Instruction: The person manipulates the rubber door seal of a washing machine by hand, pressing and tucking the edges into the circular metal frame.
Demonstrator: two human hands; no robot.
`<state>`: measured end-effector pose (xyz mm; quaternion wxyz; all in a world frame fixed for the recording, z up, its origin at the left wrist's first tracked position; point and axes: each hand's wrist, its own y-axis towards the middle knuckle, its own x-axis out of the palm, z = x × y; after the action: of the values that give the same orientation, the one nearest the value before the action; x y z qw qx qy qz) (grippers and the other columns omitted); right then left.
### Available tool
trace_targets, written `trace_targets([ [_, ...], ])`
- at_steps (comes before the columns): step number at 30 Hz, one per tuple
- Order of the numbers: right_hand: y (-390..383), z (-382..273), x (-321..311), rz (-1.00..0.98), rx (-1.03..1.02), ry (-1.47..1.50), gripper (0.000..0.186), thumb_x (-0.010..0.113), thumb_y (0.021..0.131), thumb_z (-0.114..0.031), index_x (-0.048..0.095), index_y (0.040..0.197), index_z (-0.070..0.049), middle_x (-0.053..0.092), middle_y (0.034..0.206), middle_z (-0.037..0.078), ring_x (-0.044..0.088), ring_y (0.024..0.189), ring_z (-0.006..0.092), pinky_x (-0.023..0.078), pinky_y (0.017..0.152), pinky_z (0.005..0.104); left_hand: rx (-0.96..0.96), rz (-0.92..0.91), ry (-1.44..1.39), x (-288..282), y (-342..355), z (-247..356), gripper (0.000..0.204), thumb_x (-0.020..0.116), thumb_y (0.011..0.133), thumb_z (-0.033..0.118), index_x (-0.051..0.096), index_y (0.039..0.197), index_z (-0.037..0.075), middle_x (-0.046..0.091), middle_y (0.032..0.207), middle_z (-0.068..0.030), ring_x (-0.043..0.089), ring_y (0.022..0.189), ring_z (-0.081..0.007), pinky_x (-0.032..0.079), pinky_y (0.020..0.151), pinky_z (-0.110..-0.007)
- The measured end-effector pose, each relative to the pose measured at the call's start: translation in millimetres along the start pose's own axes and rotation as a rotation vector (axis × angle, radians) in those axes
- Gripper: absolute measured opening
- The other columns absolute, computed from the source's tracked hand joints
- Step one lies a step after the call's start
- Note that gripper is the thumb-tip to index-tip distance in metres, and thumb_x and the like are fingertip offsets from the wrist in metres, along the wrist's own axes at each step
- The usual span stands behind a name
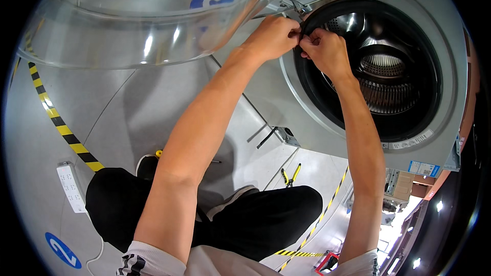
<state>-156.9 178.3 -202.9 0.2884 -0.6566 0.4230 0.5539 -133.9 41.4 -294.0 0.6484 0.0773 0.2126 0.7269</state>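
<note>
A front-loading washing machine (450,71) fills the upper right, its round opening showing the shiny steel drum (388,66). A dark rubber door seal (327,15) rings the opening. My left hand (273,36) and my right hand (325,51) meet at the seal's upper left edge, both pinching the rubber lip with closed fingers. The open glass door (143,25) hangs wide across the upper left, above my left forearm.
Grey floor with a yellow-black striped line (61,128) on the left. A white power strip (71,186) lies near my left knee. Yellow-handled pliers (290,176) and a yellow-tipped screwdriver (159,153) lie on the floor by my black-trousered legs. A blue floor marker (61,250) sits at lower left.
</note>
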Motion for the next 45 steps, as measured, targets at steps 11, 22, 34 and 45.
trace_targets([
  [11, -1, 5, -1, -0.035, 0.052, 0.089, 0.028, 0.062, 0.086, -0.024, 0.065, 0.075, 0.001, 0.066, 0.061, 0.012, 0.068, 0.060, 0.0210, 0.052, 0.059, 0.0295, -0.092, 0.358, 0.111, 35, -7, 0, 0.012, 0.068, 0.073, 0.011, 0.062, 0.076, 0.002, 0.066, 0.067, -0.0120, 0.065, 0.066, -0.0304, 0.052, 0.064, -0.036],
  [22, -24, 18, -11, -0.140, 0.056, 0.040, 0.026, 0.062, 0.087, -0.024, 0.066, 0.081, 0.002, 0.066, 0.064, 0.012, 0.067, 0.059, 0.0204, 0.051, 0.060, 0.0280, -0.041, 0.374, 0.018, 36, -5, -6, 0.012, 0.065, 0.080, 0.012, 0.060, 0.076, 0.002, 0.064, 0.061, -0.0102, 0.064, 0.055, -0.0231, 0.051, 0.058, -0.033],
  [34, -17, 8, -3, -0.098, 0.107, 0.014, 0.030, 0.064, 0.085, -0.028, 0.066, 0.079, 0.001, 0.066, 0.064, 0.013, 0.068, 0.060, 0.0193, 0.051, 0.060, 0.0281, -0.141, 0.202, 0.200, 7, -2, 3, 0.015, 0.069, 0.077, 0.021, 0.064, 0.081, 0.007, 0.066, 0.070, -0.0107, 0.064, 0.070, -0.0313, 0.050, 0.063, -0.039],
  [45, -11, 4, 1, -0.055, 0.078, 0.032, 0.028, 0.065, 0.085, -0.024, 0.065, 0.074, 0.002, 0.064, 0.060, 0.011, 0.067, 0.057, 0.0170, 0.051, 0.057, 0.0283, -0.007, 0.305, -0.216, 30, -8, -14, 0.007, 0.061, 0.084, 0.005, 0.062, 0.086, -0.002, 0.067, 0.075, -0.0110, 0.066, 0.066, -0.0169, 0.050, 0.062, -0.027],
])
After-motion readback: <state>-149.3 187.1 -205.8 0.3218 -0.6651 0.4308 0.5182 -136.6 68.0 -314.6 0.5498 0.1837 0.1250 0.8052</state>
